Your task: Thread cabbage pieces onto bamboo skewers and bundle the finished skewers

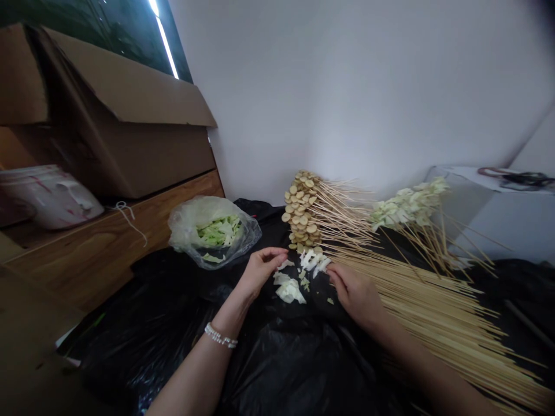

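Note:
My right hand (353,292) is closed around a skewer, mostly hidden by the fingers, with pale cabbage pieces (313,262) threaded at its tip. To the left, the thumb and fingers of my left hand (264,267) pinch together at a small cabbage piece (285,264). Loose cabbage leaves (289,290) lie on black plastic (299,352) between and just below the hands. A clear plastic bag (182,222) of chopped green cabbage (221,231) stands beyond my left hand. Many bare wooden skewers (433,315) spread out under and beside my right forearm.
Skewers of round slices (303,202), perhaps potato, are stacked against the white wall (347,86). Finished cabbage skewers (410,205) lean by a white box (503,211) at right. A cardboard box (151,153) and a white bucket (52,196) rest on a wooden surface (108,245) at left.

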Available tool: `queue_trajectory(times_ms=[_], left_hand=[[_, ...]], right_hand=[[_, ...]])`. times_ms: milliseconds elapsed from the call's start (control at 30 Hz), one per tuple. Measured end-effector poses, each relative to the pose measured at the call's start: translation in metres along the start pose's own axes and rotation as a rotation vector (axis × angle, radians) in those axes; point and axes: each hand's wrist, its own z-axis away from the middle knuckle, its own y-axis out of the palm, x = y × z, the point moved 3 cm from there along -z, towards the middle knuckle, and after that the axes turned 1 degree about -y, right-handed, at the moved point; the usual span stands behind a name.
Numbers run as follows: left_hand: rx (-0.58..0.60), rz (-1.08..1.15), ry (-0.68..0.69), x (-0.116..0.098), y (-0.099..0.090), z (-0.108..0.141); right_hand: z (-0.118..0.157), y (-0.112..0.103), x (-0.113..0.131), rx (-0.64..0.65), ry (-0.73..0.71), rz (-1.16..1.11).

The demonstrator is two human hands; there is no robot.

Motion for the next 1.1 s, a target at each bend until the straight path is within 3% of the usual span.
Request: queue_trajectory(times_ms=[267, 367, 533, 700, 833, 967, 1100], left_hand=[[0.132, -0.951, 0.283, 0.0, -0.007, 0.001], [0.193, -1.092, 0.331, 0.003, -0.006, 0.004], [0.256, -1.121, 0.352, 0.002, -0.005, 0.006], [0.11, -0.999, 0.35, -0.006, -0.004, 0.005], [-0.055, -0.596, 0.317, -0.006, -0.004, 0.001], [-0.073, -0.085, 0.109, 0.003, -0.001, -0.001], [-0.072, 0.197, -0.077, 0.009, 0.006, 0.002]], right_hand=[[0.0, 0.0, -0.002, 0.026, 0.02, 0.015], [0.0, 0.001, -0.002, 0.022, 0.018, 0.027], [0.0, 0.002, -0.003, 0.043, 0.013, 0.011], [0.001, 0.003, -0.003, 0.043, 0.016, 0.002], [0.001, 0.003, -0.003, 0.035, 0.014, -0.002], [0.002, 0.003, -0.001, 0.035, 0.018, -0.003], [0.002, 0.004, 0.002, 0.036, 0.007, 0.0]])
